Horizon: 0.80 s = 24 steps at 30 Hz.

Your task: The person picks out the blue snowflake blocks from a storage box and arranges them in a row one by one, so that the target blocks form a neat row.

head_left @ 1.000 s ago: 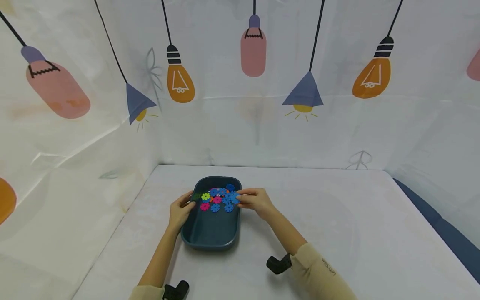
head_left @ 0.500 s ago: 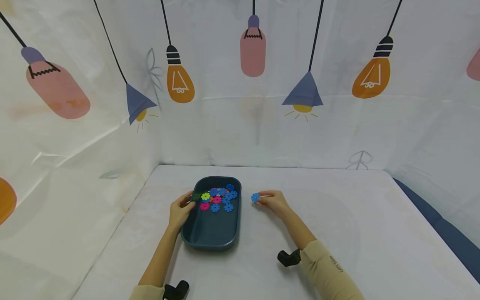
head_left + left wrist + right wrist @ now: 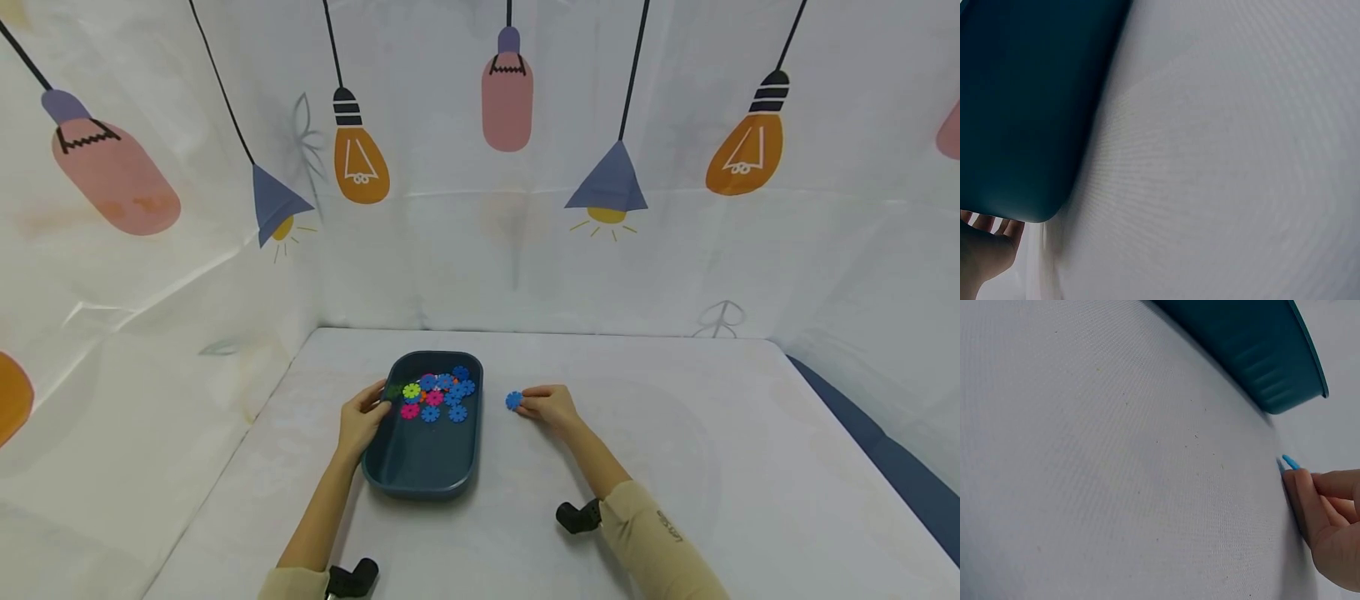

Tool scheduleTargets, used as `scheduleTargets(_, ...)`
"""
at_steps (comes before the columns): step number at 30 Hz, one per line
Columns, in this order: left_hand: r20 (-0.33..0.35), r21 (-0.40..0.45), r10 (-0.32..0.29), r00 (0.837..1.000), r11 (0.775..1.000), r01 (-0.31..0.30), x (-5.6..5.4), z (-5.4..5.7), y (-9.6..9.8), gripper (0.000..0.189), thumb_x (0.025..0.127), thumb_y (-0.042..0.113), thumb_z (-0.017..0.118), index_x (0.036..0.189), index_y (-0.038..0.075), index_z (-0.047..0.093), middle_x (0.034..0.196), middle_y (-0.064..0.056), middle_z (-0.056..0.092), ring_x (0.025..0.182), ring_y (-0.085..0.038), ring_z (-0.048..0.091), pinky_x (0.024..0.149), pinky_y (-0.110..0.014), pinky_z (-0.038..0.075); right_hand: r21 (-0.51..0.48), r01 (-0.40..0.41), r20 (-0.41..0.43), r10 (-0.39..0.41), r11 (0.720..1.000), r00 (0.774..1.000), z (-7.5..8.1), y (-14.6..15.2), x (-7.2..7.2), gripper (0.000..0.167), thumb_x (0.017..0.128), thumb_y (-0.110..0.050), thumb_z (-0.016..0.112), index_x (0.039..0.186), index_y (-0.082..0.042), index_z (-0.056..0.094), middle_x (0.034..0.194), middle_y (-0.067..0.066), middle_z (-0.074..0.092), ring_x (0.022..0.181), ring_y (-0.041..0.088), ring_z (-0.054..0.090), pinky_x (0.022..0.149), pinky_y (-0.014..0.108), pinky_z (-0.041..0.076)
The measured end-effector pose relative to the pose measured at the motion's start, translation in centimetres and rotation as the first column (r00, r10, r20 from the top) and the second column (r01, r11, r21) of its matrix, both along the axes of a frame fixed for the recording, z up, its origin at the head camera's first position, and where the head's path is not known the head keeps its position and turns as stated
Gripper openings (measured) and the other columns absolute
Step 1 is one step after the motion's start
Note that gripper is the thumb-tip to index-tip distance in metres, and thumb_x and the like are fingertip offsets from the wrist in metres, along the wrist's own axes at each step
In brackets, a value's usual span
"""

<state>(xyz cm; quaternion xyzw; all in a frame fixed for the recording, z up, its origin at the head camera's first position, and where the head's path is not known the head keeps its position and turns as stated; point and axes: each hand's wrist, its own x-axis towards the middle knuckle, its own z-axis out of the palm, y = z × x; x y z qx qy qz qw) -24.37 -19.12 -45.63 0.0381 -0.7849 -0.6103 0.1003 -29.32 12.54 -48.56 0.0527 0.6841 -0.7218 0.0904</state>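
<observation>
My left hand (image 3: 363, 422) grips the left rim of a dark teal plastic tray (image 3: 420, 462), thumb at the rim. In the left wrist view its fingers (image 3: 1015, 230) show at the tray's lower corner. Several flower-shaped plastic discs lie in the tray's far half: mostly blue ones (image 3: 457, 413), some pink ones (image 3: 409, 412) and a yellow-green one (image 3: 412, 391). To the right of the tray, my right hand (image 3: 551, 407) pinches a blue flower-shaped disc (image 3: 513, 401) between thumb and fingers. The right wrist view shows this disc edge-on, low by the white tabletop.
A white tabletop (image 3: 637, 433) carries the tray and stretches to both sides. Behind it hangs a white sheet (image 3: 450, 267) printed with lamps and bulbs. A dark blue strip (image 3: 877, 433) runs beyond the table's right edge. Black wrist cameras sit at both sleeves.
My right hand has moved right from the tray's right rim, bringing a blue disc out over the tabletop, then dipped slightly. My left hand and the tray have stayed in place.
</observation>
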Motion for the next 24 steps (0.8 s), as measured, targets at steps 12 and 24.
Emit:
scheduleTargets(12,-0.021,-0.026,0.021,1.0,0.999,-0.021,-1.3,-2.2,-0.7,0.041,0.089,0.0,0.058,0.129,-0.005,0.053,0.127,-0.028,0.054,0.112,-0.041,0.055,0.085,-0.025,0.049,-0.011,0.024,0.01,-0.024,1.0,1.0,0.1,-0.2,0.0,0.031,0.077,0.017,0.062,0.106,0.027,0.055,0.087,0.023,0.065,0.061,0.014,0.066,0.064,0.025,0.055)
scheduleTargets(24,-0.026,-0.016,0.013,1.0,1.0,-0.014,-1.1,-2.1,-0.6,0.042,0.089,0.0,0.058,0.13,-0.006,0.052,0.127,-0.03,0.053,0.113,-0.043,0.054,0.079,-0.016,0.047,0.072,0.067,-0.015,-0.066,0.995,0.998,0.6,-0.8,-0.1,0.03,0.077,0.005,0.068,0.104,0.017,0.063,0.082,0.014,0.07,0.062,0.011,0.064,0.061,0.023,0.054)
